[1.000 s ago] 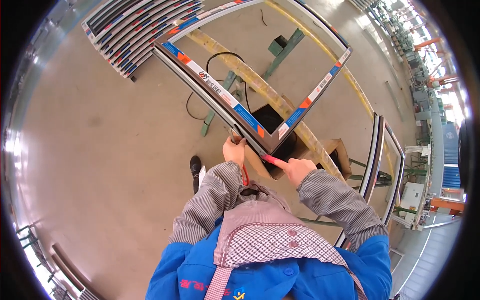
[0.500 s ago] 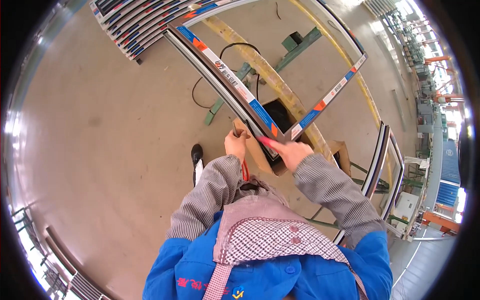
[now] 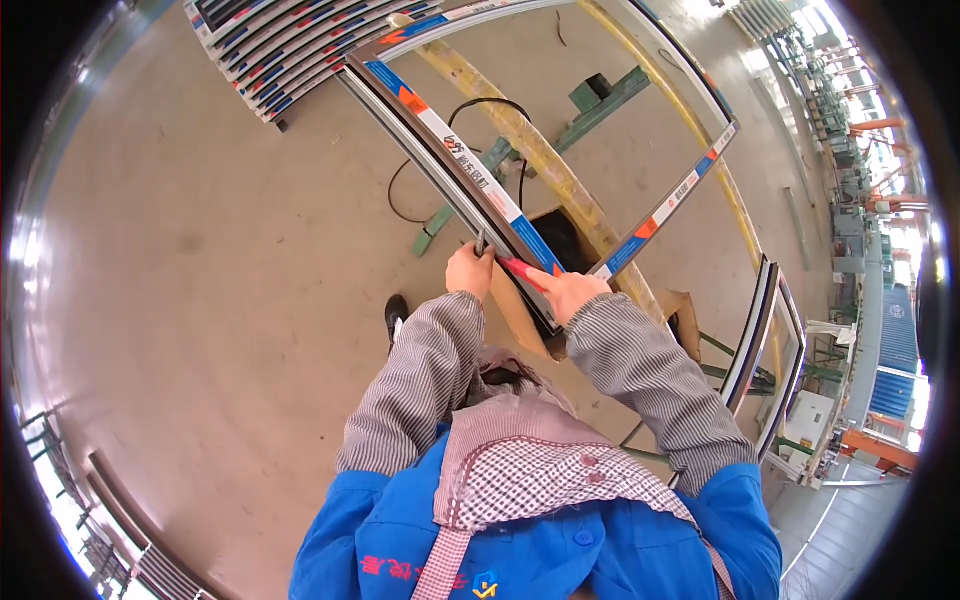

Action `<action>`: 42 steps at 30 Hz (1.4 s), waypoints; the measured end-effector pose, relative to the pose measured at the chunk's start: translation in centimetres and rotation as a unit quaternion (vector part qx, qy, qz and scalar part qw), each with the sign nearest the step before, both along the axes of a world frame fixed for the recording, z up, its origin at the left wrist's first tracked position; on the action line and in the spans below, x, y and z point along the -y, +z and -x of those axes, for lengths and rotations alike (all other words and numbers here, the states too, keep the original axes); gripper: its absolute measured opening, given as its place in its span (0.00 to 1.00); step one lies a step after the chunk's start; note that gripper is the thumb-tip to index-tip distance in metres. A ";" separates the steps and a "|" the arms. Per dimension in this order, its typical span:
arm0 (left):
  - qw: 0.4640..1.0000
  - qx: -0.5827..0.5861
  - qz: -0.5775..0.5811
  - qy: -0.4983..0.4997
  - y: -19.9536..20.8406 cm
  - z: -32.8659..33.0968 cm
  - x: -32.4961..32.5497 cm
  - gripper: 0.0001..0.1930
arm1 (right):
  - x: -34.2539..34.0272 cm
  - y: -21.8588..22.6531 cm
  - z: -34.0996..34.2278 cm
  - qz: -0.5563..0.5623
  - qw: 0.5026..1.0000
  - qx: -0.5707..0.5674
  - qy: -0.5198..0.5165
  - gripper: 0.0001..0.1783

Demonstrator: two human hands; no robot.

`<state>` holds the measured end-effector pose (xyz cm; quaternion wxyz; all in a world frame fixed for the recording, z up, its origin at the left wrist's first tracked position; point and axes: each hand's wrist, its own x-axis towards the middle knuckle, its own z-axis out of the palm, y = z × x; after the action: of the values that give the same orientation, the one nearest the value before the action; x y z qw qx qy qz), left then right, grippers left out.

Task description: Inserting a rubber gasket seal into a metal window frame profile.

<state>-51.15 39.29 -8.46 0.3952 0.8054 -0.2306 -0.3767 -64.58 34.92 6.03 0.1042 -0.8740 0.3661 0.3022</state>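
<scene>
A large window frame [image 3: 462,163] with dark profiles and blue, white and orange protective tape lies in front of me. At its near corner my left hand [image 3: 469,272] is closed around a short grey metal piece [image 3: 481,243], whose end stands against the frame's outer edge. My right hand [image 3: 575,294] grips a red-handled tool [image 3: 524,271] that points left toward the left hand; its far end cannot be made out clearly. Beneath the corner is an open cardboard box [image 3: 519,318], partly hidden by the frame.
Yellow beams [image 3: 560,165] on green stands [image 3: 608,105] carry the frame. A dark cable [image 3: 398,190] lies on the floor below. Taped profiles [image 3: 285,55] are stacked at the far left. A second frame [image 3: 757,335] leans at my right.
My left hand has risen slightly with the metal piece, now against the frame's edge. My right hand and the red-handled tool have moved left, closer to it. The view has shifted slightly.
</scene>
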 end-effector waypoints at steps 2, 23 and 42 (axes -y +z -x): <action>1.000 0.017 -0.004 -0.002 -0.1 -0.2 0.1 0.15 | -0.4 0.6 0.8 -0.003 1.000 0.000 0.010 0.20; 0.892 -0.318 0.121 0.298 -2.6 -7.7 -8.5 0.15 | -1.1 1.6 2.0 -0.049 0.996 -0.071 0.010 0.28; 0.952 -0.299 0.030 0.055 0.5 1.2 -3.0 0.10 | -11.2 1.7 18.0 -0.042 0.965 -0.006 -0.260 0.30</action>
<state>-52.34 42.28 -7.98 0.4904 0.6547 -0.0689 -0.5710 -82.56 46.10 7.68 0.2138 -0.7417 0.5685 0.2846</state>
